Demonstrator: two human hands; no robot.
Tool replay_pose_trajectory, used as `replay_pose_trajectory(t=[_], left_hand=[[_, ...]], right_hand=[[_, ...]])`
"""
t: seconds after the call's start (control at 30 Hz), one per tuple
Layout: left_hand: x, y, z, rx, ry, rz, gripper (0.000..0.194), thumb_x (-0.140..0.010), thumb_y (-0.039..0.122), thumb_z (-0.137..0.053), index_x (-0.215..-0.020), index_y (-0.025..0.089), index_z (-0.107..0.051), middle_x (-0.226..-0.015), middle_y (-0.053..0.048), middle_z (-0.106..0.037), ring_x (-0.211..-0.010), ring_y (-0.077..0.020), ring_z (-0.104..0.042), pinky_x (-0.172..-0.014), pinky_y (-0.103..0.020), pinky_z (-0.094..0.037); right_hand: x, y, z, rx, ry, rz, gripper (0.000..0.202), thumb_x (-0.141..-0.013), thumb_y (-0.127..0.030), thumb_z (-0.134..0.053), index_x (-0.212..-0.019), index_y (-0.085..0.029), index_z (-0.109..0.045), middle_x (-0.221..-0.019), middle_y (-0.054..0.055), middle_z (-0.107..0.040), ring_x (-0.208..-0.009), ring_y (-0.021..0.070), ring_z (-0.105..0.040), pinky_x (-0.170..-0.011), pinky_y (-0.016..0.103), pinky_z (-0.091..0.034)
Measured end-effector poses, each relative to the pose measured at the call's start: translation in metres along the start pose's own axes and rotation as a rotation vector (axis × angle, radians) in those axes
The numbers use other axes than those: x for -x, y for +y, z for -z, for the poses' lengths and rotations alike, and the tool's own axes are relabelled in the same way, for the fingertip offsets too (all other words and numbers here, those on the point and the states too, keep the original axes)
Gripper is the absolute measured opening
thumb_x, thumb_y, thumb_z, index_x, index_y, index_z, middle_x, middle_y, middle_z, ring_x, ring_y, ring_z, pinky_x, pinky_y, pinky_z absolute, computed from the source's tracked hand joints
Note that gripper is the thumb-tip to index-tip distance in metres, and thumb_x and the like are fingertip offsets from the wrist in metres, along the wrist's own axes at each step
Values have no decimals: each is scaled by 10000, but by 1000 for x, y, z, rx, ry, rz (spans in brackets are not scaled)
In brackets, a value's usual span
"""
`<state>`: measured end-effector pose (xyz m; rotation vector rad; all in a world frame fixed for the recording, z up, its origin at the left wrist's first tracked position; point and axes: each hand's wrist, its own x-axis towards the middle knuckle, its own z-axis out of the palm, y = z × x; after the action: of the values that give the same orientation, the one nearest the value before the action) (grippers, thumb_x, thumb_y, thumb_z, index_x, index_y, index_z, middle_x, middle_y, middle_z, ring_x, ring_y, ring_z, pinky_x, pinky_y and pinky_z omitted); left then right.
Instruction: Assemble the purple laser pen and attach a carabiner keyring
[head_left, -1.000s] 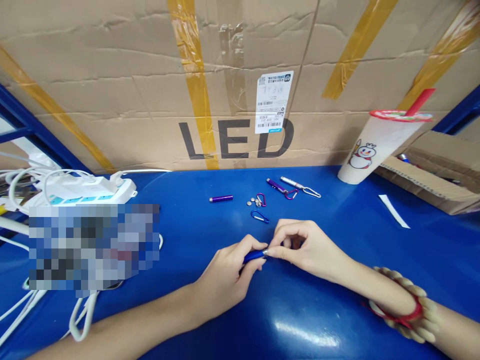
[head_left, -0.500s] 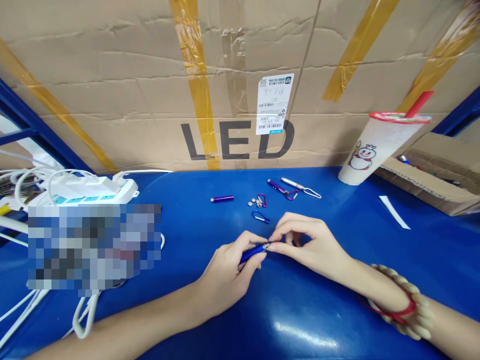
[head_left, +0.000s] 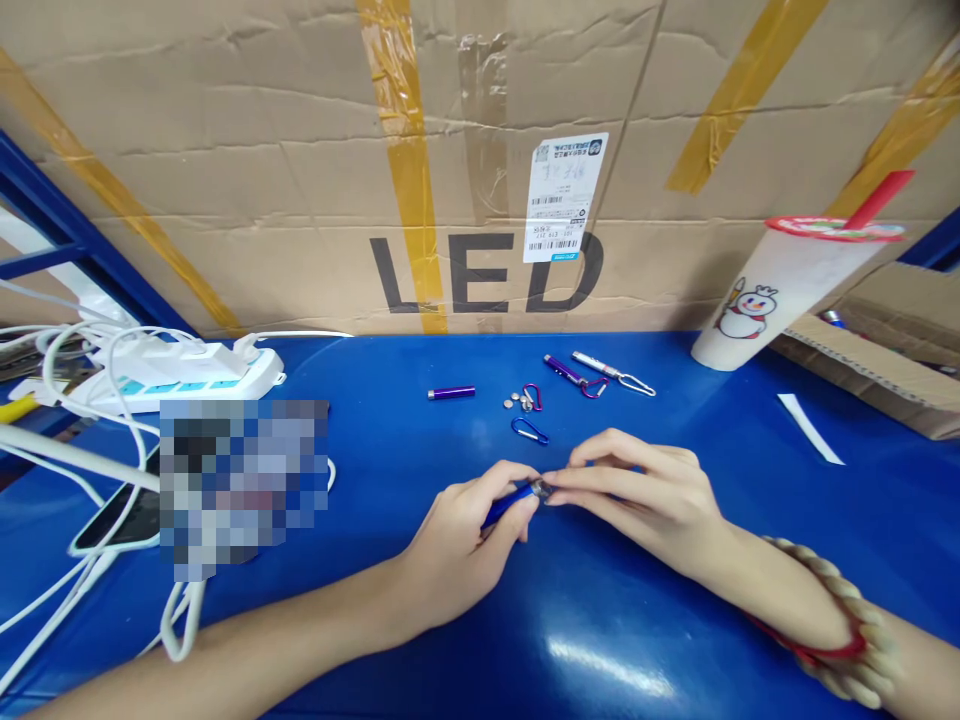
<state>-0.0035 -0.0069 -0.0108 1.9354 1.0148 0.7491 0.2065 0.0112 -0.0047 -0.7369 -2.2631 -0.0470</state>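
Blue mini flashlight (head_left: 507,503), purple tube (head_left: 451,393), glossy blue bench (head_left: 615,620), white cup (head_left: 780,300) w/ red lid & snowman print, brown cardboard (head_left: 262,200) w/ yellow tape stripes

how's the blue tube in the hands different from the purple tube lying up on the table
The blue tube is pinched in the left hand, with the right hand at its silver tip; the purple tube lies untouched on the blue table. The blue one slants up to the right and is partly hidden by fingers; the purple one lies nearly level, fully in view. Both are slim tubes with one silver end.
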Motion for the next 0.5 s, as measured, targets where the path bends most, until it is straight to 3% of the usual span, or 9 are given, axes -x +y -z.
replay_pose_trajectory(t=[0.5], left_hand=[[-2, 1, 2, -24, -44, -50, 259, -933, 243, -357, -1054, 158, -569, -680, 13, -579, -638, -97, -538, -665, -200, -418]], right_hand=[[-5, -4, -1, -111, -14, -53, 92, -848, -255, -618, -903, -207, -674, -833, 19, -641, -671, 82, -618, -564, 171, -463]])
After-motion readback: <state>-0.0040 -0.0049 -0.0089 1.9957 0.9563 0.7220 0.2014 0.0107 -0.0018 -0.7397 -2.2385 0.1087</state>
